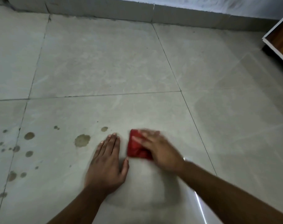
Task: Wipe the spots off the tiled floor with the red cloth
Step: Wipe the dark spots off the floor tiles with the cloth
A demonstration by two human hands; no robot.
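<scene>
While blurred right hand (pixel 160 152) presses folded red cloth (pixel 136 147) flat on tiled floor (pixel 105 62), left hand (pixel 107 160) splayed empty beside; brown spots (pixel 82 140) toward left edge risk being missed or smeared.

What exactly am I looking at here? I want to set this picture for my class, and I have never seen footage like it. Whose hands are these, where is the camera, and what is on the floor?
There is no machine: a person is working with bare hands. The one picture comes from a wide-angle camera worn on the person's head, looking forward and down, so both arms reach in from the bottom edge.

The left hand lies flat, palm down, on the pale grey tiled floor. The right hand presses a folded red cloth against the floor; it is blurred, which suggests wiping.

Left of the hands lie brownish round spots, the largest spot nearest the left hand, so wiping is not done. A wooden furniture corner with white edging shows at the upper right.
</scene>
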